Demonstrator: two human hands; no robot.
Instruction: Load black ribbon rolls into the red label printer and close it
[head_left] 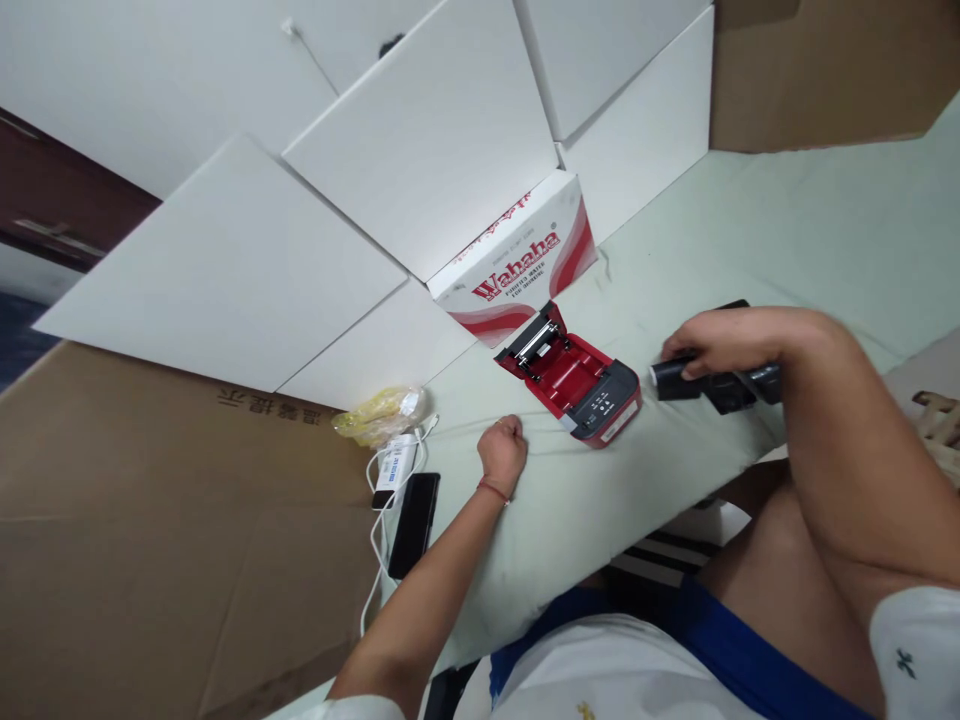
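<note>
The right grip [694, 355], one of two hands, is clamped on one black bundle [679, 380], fingers wrapped over its upper side. The bundle lies directly under and within that grip, just to the right of the landmark, one red printer [570, 372]. Its long axis runs roughly sideways, and its pale round end points at the printer; further black folds hang beyond the fingers, and their exact form is partly hidden by the hand.

The left grip [502, 455], fingers curled together in a loose fist, rests on the desk [555, 520] to the left of the printer, near but apart from it. The printer's long axis slants: its raised lid is at the far-left end, and its dark button panel is at the near-right end, pointing toward the person's side.

Just behind the printer stands one white-and-red box [517, 265] lettered "Wahaha". Left of the printer, beyond the left grip, are one yellowish plastic bag [382, 415], one white packet [397, 460] with blue print, white cable [373, 540] and one black phone [414, 525]. Two brown cardboard pieces flank the printer, one well left [187, 520], one far right and behind [832, 80].
</note>
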